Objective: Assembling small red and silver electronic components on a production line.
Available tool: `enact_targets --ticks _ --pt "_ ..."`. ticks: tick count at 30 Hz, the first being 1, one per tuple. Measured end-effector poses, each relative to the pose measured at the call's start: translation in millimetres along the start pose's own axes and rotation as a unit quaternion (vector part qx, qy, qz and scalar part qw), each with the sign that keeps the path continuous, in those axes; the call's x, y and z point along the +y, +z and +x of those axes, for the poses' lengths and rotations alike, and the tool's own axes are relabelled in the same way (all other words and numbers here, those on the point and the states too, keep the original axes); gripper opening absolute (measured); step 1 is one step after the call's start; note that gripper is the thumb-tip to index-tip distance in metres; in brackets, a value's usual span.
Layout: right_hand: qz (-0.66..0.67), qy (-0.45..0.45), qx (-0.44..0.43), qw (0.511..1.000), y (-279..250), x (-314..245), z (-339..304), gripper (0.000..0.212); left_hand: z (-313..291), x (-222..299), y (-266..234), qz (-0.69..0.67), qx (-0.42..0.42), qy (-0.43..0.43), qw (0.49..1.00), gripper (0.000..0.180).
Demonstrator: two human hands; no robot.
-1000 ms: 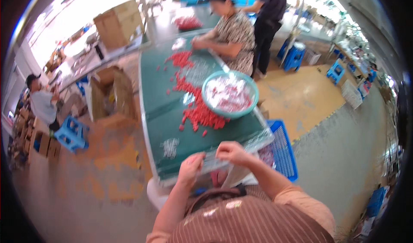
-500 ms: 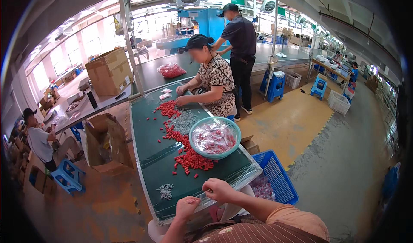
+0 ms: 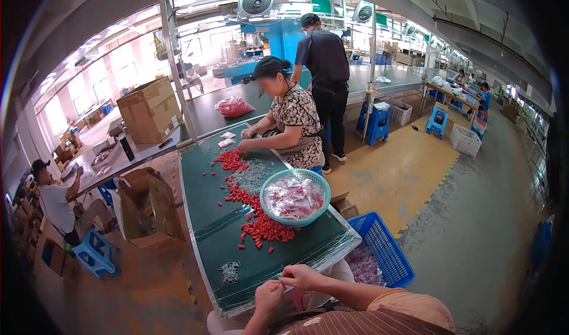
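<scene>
My left hand [image 3: 269, 295] and my right hand [image 3: 301, 277] meet at the near edge of the green table [image 3: 207, 234]. The fingers of both are closed in a pinch, and whatever sits between them is too small to make out. Just beyond my left hand lies a small heap of grey screws [image 3: 229, 271]. Farther off is a spread of red plastic plugs [image 3: 267, 228], which look like wall anchors, with a larger pile of grey screws [image 3: 252, 176] beside it. A light green round basket [image 3: 296, 217] holds clear bags with red contents.
A blue crate [image 3: 382, 249] with bagged red pieces stands right of the table. Across the table a person in a patterned top [image 3: 290, 115] handles pieces; another in dark clothes [image 3: 325, 62] stands behind. An open carton [image 3: 148, 207] and blue stool [image 3: 96, 253] are at left.
My hands have come closer together, the right one lowering toward the left. The person across the table has shifted their hands slightly. The whole view has tilted a little.
</scene>
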State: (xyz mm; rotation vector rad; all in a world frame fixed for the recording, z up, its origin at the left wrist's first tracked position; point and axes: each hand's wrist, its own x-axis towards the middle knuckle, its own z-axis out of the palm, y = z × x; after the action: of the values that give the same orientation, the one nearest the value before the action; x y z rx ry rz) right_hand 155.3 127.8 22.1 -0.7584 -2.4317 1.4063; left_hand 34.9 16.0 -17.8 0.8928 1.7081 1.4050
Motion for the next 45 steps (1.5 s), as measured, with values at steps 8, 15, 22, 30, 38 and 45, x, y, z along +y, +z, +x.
enact_targets --ticks 8,15,22,30,38,45 --pt "-0.012 0.010 0.018 1.000 2.3 2.2 -4.7 0.024 4.1 -10.7 4.2 0.019 0.020 -0.010 1.000 0.009" --pt "-0.016 0.012 -0.015 1.000 2.9 2.3 -5.5 0.027 2.5 -12.0 1.4 0.057 0.011 0.048 0.997 0.010" --pt "-0.002 0.011 -0.014 1.000 0.5 -3.3 -11.3 0.028 6.3 -16.9 3.6 0.101 0.039 0.050 0.993 0.013" --pt "-0.052 0.020 -0.008 0.998 3.8 5.3 -10.9 0.024 7.2 -27.5 8.5 0.073 0.033 0.084 0.993 0.011" --pt "-0.050 0.023 0.007 0.998 5.5 5.1 -13.5 0.023 3.6 -24.7 7.5 0.068 0.039 0.075 0.994 0.012" --pt "-0.054 0.029 0.010 0.998 8.3 3.0 -12.0 0.025 1.8 -26.2 7.0 0.022 0.053 0.028 0.998 0.014"
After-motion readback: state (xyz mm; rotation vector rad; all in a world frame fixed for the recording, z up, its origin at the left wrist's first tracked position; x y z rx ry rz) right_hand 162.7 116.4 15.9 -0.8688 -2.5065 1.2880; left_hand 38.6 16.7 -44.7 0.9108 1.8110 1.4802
